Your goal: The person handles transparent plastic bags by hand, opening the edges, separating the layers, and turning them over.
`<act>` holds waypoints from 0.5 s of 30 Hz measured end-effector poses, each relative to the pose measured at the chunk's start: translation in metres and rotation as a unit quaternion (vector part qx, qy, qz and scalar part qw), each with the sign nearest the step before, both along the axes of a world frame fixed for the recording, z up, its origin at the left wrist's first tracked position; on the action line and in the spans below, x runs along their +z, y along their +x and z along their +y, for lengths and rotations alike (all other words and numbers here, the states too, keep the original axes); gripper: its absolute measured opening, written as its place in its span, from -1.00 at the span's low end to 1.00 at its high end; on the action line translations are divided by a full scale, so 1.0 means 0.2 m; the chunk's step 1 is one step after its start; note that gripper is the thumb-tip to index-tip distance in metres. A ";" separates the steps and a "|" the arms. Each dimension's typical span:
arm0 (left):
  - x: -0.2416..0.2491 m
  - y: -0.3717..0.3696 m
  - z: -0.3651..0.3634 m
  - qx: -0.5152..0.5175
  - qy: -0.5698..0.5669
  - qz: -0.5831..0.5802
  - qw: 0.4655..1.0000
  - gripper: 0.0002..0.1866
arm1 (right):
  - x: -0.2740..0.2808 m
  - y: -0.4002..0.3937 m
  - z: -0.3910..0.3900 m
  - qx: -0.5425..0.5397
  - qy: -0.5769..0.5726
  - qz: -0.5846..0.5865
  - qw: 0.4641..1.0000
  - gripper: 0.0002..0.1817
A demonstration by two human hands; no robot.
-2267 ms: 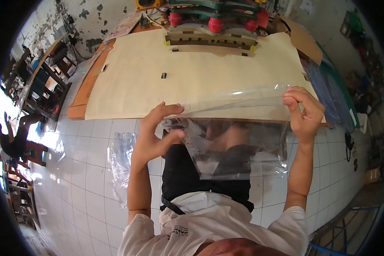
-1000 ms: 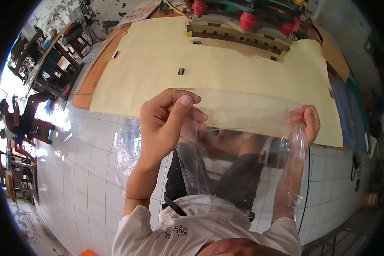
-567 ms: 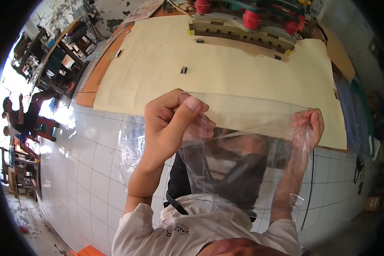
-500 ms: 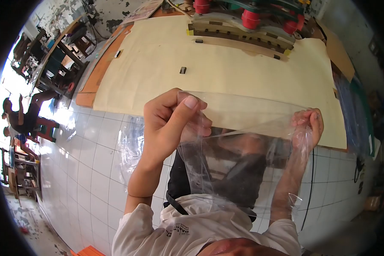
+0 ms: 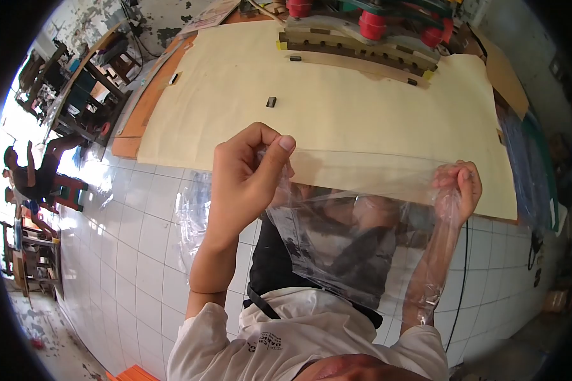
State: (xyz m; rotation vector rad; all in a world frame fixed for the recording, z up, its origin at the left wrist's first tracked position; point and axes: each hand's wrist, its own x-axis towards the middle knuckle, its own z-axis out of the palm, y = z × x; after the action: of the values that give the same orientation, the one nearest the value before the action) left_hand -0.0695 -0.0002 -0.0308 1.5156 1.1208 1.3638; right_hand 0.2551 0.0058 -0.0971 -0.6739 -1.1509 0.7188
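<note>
A clear plastic sheet (image 5: 356, 238) hangs in front of my lap, its top edge stretched between my two hands. At its upper left corner my left hand (image 5: 248, 174) is closed, thumb pressed against the curled index finger. Wrinkled film covers part of my right hand (image 5: 457, 184), whose fingers are folded around the sheet's upper right corner. My dark shorts and knees show through the plastic. Beyond the hands, the near edge of a table covered in pale yellow paper (image 5: 235, 76) runs across the view.
A small black block (image 5: 271, 101) lies on the paper. Farther back stands a machine with red cylinders (image 5: 372, 28) and a long perforated bar (image 5: 356, 53). More clear plastic (image 5: 194, 216) hangs left of my left arm. A person (image 5: 28, 174) sits at far left.
My left fingers have drawn into a tighter pinch and the thumb has risen slightly. The sheet's left side has shifted and creased. My right hand stays nearly in place.
</note>
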 end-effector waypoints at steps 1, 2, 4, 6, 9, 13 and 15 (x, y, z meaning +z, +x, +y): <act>0.00 0.00 0.00 0.000 0.000 -0.001 1.000 -0.74 | 0.00 0.00 0.00 0.001 0.000 0.004 1.000 -0.77; 0.00 -0.01 0.00 -0.001 -0.012 -0.003 1.000 -0.74 | 0.00 0.00 0.00 0.003 -0.001 0.009 1.000 -0.77; 0.00 -0.01 -0.01 -0.001 -0.025 -0.005 1.000 -0.73 | 0.00 0.00 0.00 0.009 -0.002 0.010 1.000 -0.77; 0.01 0.00 -0.01 -0.022 -0.032 -0.055 0.998 -0.68 | 0.00 0.00 -0.01 0.015 -0.002 0.011 1.000 -0.77; -0.04 -0.05 0.03 -0.068 -0.056 -0.066 0.994 -0.63 | 0.00 0.00 -0.01 0.009 -0.007 -0.004 1.000 -0.76; -0.02 -0.11 0.07 -0.126 -0.070 -0.052 0.988 -0.62 | 0.00 0.00 -0.01 0.014 -0.007 0.001 1.000 -0.75; 0.02 -0.10 0.05 -0.143 -0.071 -0.088 0.983 -0.67 | -0.01 0.00 0.00 0.014 -0.004 0.006 1.000 -0.75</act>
State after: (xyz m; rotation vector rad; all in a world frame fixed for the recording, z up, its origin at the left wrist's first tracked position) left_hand -0.0905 0.0105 -0.0271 1.3634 0.8370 1.1694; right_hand 0.2559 0.0050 -0.0987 -0.6605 -1.1491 0.7514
